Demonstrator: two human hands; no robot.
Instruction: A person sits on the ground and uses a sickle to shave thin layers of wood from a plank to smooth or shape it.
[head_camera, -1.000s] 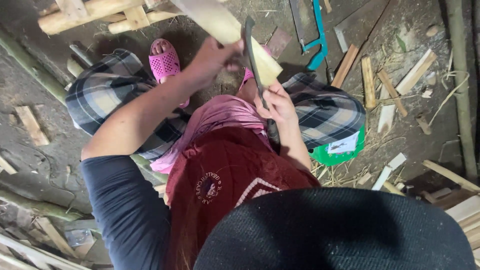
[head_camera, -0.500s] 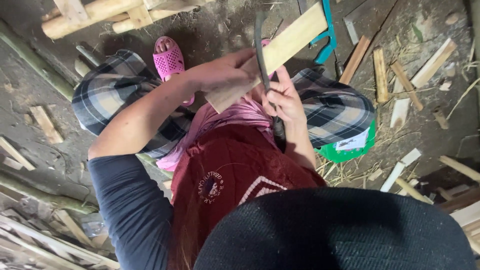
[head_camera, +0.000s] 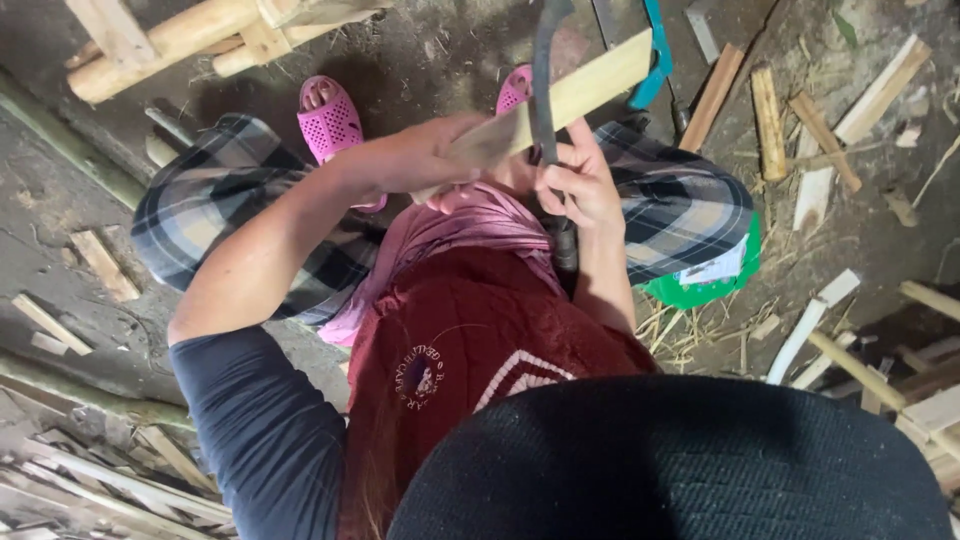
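Bamboo slat points up-right, slightly tilted.

Person sits low on floor, knees spread wide. Left hand left of right hand, both in front of chest. Wood strip in left hand, runs up and right. Blade in right hand, crosses over strip. Two sandals far, beyond hands. Log frame far left. Saw far, right of strip. Wood scraps scattered far right. Stool under right knee. Pile of thin strips near left.
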